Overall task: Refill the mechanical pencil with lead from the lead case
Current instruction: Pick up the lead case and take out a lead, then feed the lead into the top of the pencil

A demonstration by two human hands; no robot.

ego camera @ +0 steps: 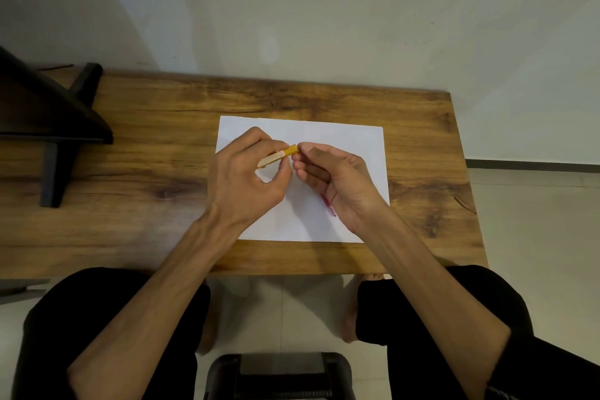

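The left hand [250, 178] is gripping the yellow lead case [280, 155] above the white paper [305, 204] — the right hand [337, 182] is pinching at its end while curling round the pink mechanical pencil [328, 204], over the wooden table [146, 172].

A wooden table [156, 172] with dark grain stood against the far wall. A white sheet of paper [350, 146] lay flat on it, right of centre. At its far left sat a black stand [48, 127].
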